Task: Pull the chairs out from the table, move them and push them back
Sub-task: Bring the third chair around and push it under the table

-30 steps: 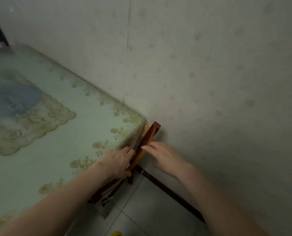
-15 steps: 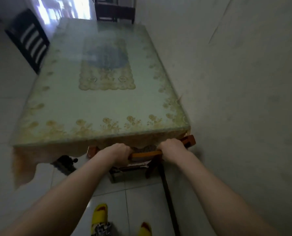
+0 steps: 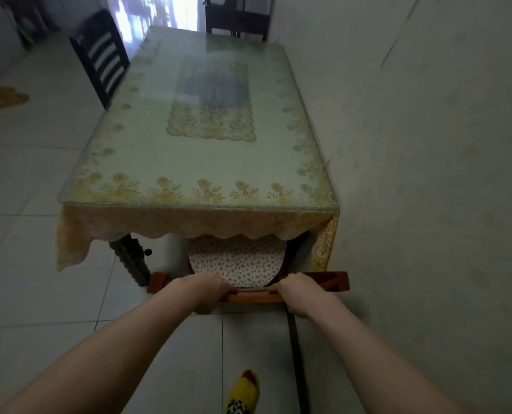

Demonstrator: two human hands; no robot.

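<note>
A reddish-brown wooden chair (image 3: 335,281) stands at the near end of the table (image 3: 189,168), its top rail toward me. Its round floral seat cushion (image 3: 237,258) shows between the rail and the hanging tablecloth, the far part tucked under the table. My left hand (image 3: 202,289) grips the top rail left of centre. My right hand (image 3: 301,291) grips the same rail right of centre. The chair's legs are hidden.
The wall (image 3: 428,174) runs close along the table's right side. A dark slatted chair (image 3: 101,59) stands at the table's left side, another dark chair (image 3: 237,20) at the far end. A carved table leg (image 3: 132,258) is left of the wooden chair. My yellow slipper (image 3: 244,392) is on the tiled floor.
My hands went from reaching for the rail to gripping it. The chair has come away from the table toward me, uncovering the cushion, and my view has swung to face the table's length.
</note>
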